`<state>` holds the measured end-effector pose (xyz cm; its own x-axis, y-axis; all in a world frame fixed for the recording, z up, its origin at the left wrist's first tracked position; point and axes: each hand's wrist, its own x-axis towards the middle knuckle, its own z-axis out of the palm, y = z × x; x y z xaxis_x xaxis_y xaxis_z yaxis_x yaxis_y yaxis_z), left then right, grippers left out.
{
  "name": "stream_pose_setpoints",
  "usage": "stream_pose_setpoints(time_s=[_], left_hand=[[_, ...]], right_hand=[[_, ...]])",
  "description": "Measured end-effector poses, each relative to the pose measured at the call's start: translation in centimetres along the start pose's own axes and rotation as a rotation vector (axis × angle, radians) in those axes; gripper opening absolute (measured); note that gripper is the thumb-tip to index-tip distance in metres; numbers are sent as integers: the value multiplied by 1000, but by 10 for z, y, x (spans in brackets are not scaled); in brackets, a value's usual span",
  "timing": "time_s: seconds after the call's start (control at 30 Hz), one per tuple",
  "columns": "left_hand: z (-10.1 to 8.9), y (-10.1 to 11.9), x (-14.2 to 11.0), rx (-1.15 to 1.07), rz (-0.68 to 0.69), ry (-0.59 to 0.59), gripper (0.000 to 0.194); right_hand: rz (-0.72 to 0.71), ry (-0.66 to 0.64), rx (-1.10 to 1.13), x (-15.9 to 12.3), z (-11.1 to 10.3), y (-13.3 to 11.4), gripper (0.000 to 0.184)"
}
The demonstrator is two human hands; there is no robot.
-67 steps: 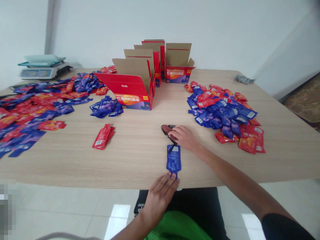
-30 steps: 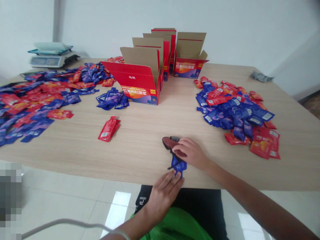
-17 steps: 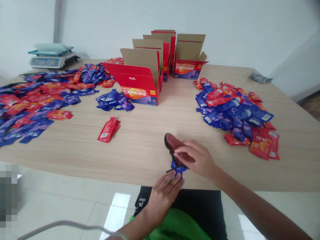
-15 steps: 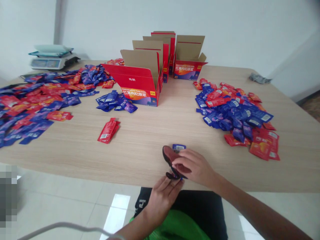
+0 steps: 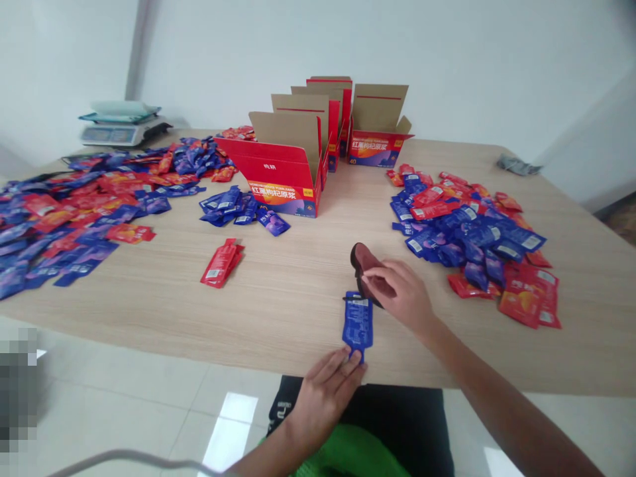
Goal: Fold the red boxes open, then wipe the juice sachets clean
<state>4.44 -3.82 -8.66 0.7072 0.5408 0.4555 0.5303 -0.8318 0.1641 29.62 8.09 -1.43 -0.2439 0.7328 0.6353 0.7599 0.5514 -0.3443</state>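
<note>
A blue sachet (image 5: 358, 324) lies flat on the table near its front edge, printed side up, with its narrow neck toward me. My left hand (image 5: 328, 384) has its fingers pressed together on that neck, holding it against the table. Just past the sachet's far end, my right hand (image 5: 400, 291) pinches a dark-rimmed object with a rounded reddish-brown face (image 5: 370, 260); its exact kind is unclear. A thin black strip (image 5: 355, 298) crosses the sachet's far end, and I cannot tell whether it belongs to that object.
Red sachets (image 5: 222, 263) lie left of centre, beside a few blue ones (image 5: 228, 204). Large mixed piles spread at left (image 5: 74, 199) and right (image 5: 467, 232). Open red cartons (image 5: 283, 192) stand at the back, a scale (image 5: 119, 134) at far left, grey cloth (image 5: 518, 165) at far right.
My right hand has lifted the dark object away from me, off the blue sachet, which now shows almost whole. My left hand stays at the neck. The view has shifted slightly.
</note>
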Motion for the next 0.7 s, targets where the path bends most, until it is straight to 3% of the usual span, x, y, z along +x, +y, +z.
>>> stream_pose_setpoints(time_s=[0.13, 0.27, 0.53, 0.6, 0.7], left_hand=[[2, 1, 1, -46, -28, 17, 33], [5, 1, 0, -91, -49, 27, 31], [5, -1, -3, -53, -16, 30, 35], [4, 0, -2, -43, -11, 21, 34], [-2, 1, 4, -33, -22, -35, 33]], right_hand=[[-156, -183, 119, -33, -3, -39, 19], [-214, -305, 137, -53, 16, -43, 11], [-121, -236, -60, -6, 44, 19, 10], [-88, -188, -117, 5, 39, 32, 11], [56, 18, -124, 10, 18, 37, 12]])
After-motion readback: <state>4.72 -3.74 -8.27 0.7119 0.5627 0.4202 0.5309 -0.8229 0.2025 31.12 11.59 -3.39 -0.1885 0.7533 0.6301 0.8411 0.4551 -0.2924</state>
